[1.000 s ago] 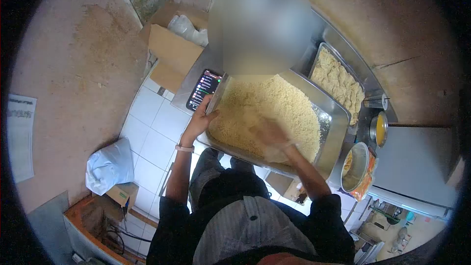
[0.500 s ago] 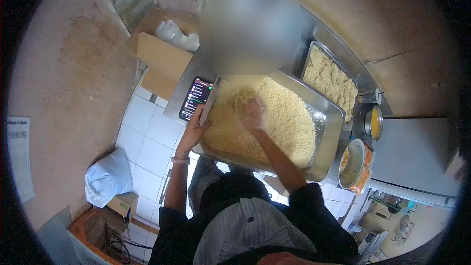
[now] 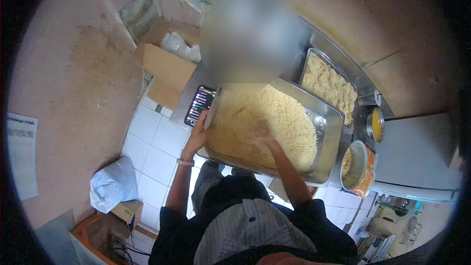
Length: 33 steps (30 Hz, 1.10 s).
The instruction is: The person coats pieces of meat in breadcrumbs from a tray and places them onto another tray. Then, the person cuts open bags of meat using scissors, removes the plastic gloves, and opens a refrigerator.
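A deep metal tray holds a broad bed of pale yellow breadcrumbs. My left hand grips the tray's left rim, with fingers over the edge. Down in the crumbs near the middle is my right hand, smeared by motion; its fingers are partly lost against the crumbs. A slight disturbed patch shows in the crumbs just beyond it, and I cannot make out whether anything lies under it. Beside the left hand, a phone with a lit screen lies on the metal counter.
Another metal tray with crumb-coated pieces stands at the back right. Along the right are a metal cup, a bowl of yellow liquid and a larger metal bowl. An open cardboard box sits at the left.
My right hand has moved toward me and slightly right through the crumbs. The left hand stays on the rim. The whole view has shifted a little.
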Tool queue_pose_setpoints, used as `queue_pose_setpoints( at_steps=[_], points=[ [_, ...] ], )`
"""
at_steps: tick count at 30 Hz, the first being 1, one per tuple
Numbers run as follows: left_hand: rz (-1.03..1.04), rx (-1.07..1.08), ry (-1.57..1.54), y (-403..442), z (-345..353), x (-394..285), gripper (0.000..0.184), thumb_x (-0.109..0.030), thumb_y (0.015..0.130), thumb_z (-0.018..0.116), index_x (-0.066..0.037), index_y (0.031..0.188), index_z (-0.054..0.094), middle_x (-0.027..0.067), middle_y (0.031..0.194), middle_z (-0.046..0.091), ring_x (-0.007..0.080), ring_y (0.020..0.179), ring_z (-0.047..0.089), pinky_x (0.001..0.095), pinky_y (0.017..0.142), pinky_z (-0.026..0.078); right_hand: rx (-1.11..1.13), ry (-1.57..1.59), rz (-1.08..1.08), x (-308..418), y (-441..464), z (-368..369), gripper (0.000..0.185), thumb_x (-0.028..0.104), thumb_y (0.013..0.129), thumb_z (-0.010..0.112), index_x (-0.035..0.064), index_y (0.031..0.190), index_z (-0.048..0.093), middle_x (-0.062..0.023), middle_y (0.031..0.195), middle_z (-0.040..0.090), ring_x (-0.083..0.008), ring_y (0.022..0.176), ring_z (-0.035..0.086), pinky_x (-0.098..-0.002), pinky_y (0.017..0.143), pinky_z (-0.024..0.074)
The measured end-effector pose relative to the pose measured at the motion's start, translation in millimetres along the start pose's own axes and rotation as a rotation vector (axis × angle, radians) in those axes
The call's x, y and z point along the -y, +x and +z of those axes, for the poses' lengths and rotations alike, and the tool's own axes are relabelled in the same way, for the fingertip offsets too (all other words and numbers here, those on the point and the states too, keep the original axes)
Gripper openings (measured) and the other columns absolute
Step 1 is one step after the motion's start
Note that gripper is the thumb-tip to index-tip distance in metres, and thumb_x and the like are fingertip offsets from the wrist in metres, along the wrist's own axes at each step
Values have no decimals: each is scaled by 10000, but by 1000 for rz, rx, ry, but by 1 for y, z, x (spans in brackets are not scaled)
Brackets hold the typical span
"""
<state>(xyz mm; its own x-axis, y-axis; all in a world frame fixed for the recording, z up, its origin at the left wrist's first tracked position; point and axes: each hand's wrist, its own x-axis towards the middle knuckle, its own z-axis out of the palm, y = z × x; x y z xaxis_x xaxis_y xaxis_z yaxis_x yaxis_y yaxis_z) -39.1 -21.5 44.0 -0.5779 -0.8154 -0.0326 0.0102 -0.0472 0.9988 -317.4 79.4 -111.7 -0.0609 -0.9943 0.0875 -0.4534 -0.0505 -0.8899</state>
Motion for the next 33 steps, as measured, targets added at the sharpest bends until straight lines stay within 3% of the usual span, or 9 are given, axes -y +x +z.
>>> queue_pose_setpoints(
  at_steps=[5, 9, 14, 18, 24, 27, 29, 30, 33],
  points=[
    [-46, 9, -67, 0, 0, 5, 452, 59, 762, 484, -49, 1190, 386, 63, 1111, 466, 150, 1106, 385, 275, 951, 266, 198, -544, 511, 105, 45, 2, 476, 284, 796, 551, 17, 1172, 431, -169, 1077, 514, -291, 941, 524, -411, 834, 411],
    [-64, 37, -19, 1, -4, 14, 475, 57, 750, 504, -54, 1196, 383, 67, 1149, 454, 160, 1120, 381, 270, 946, 276, 219, -625, 471, 199, 34, -23, 476, 266, 817, 526, 37, 1213, 394, -181, 1113, 487, -294, 1010, 486, -388, 915, 360],
    [-71, 29, -51, -1, -1, -1, 410, 28, 762, 520, -54, 1149, 409, 42, 1103, 459, 137, 1081, 393, 277, 931, 303, 212, -486, 32, 173, 1, 63, 445, 242, 851, 479, 60, 1244, 376, -154, 1171, 438, -262, 1128, 387, -376, 988, 265],
    [-90, 1, -92, -3, 2, 2, 403, 21, 779, 504, -62, 1161, 405, 58, 1073, 496, 148, 1048, 425, 267, 911, 314, 122, 485, 137, 122, -4, 71, 618, 299, 782, 551, 57, 1298, 312, -194, 1165, 456, -264, 1152, 400, -349, 974, 300],
    [-71, -5, 8, -1, 0, -2, 385, -6, 788, 532, -58, 1150, 412, 66, 1072, 492, 144, 1059, 416, 272, 910, 312, 189, -814, 386, 133, 75, -5, 440, 244, 788, 541, 55, 1179, 475, -153, 1214, 434, -243, 1196, 346, -352, 1014, 235],
    [-87, -29, 73, -2, 2, 1, 386, -1, 786, 537, -53, 1148, 413, 73, 1087, 478, 147, 1076, 401, 277, 914, 309, -245, -789, 308, 86, 91, 8, 401, 381, 773, 532, 104, 1062, 562, -124, 1042, 544, -292, 995, 480, -453, 888, 327],
    [-71, -42, 110, 2, 1, -3, 396, 32, 774, 527, -37, 1145, 409, 78, 1096, 459, 158, 1084, 389, 283, 919, 304, -366, -648, -130, 14, 78, 22, 482, 300, 785, 545, 79, 1206, 460, -165, 1246, 396, -280, 1202, 326, -437, 1012, 198],
    [-63, -48, 85, 6, 0, -2, 405, 39, 770, 522, -37, 1150, 406, 79, 1092, 460, 161, 1082, 391, 283, 922, 301, -353, -841, 110, 98, 87, 18, 498, 311, 770, 567, 56, 1186, 470, -171, 1261, 382, -288, 1216, 303, -448, 1016, 187],
    [-103, -7, 22, 2, -3, 8, 416, 45, 769, 513, -41, 1161, 400, 81, 1091, 462, 164, 1082, 393, 284, 929, 293, -430, -660, 160, 120, 98, 17, 408, 321, 749, 551, 110, 1097, 538, -133, 1159, 479, -282, 1059, 437, -431, 915, 319]
  ],
)
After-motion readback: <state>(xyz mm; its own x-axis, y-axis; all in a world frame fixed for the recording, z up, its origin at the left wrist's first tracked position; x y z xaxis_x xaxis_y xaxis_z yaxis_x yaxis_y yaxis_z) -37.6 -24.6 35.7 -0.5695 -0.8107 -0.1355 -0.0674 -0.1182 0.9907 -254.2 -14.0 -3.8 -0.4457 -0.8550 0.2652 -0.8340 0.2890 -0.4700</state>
